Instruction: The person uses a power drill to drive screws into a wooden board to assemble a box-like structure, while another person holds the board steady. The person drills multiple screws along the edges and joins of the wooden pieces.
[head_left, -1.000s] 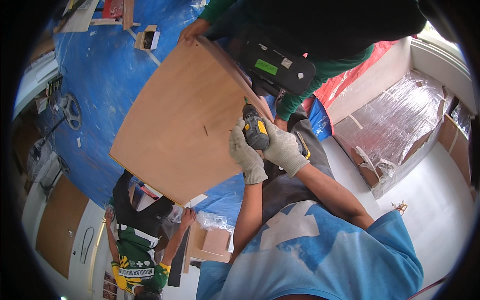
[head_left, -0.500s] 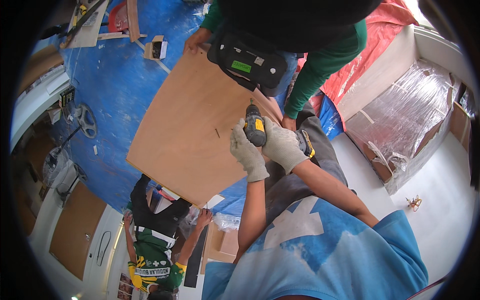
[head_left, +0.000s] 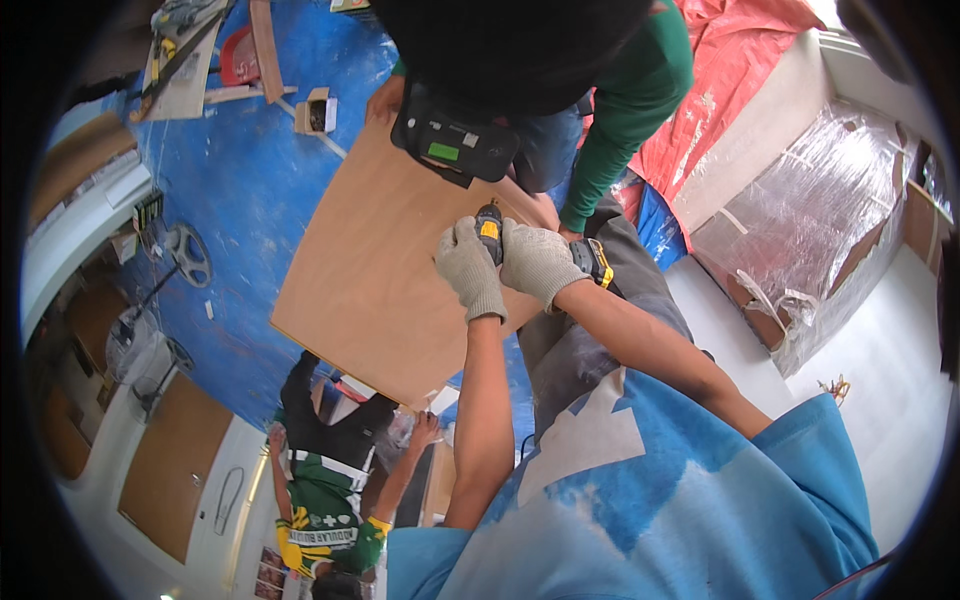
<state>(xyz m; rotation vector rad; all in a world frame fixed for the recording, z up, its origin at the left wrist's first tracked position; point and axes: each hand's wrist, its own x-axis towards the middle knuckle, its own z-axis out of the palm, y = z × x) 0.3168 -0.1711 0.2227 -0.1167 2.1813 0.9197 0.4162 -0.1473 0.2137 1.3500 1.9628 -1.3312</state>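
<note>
A black and yellow cordless drill is held over a tan wooden panel, its bit pointing away from me toward the panel's far right part. My right hand, in a pale knit glove, grips the drill's handle, and the battery end sticks out to the right of it. Against the drill's left side, my gloved left hand is closed round the body. Whether the bit touches the panel I cannot make out. A co-worker in green sleeves bends over the far edge, hands at the panel.
Another person crouches at the near left with a hand at the panel's corner. A small open box and a red dustpan lie on the blue floor sheet. Right stands a plastic-wrapped cabinet; a fan is left.
Both hands and the drill have shifted left and slightly away from me over the panel. The co-worker's head and black bag have also shifted left. A screw seen on the panel is now mostly hidden.
</note>
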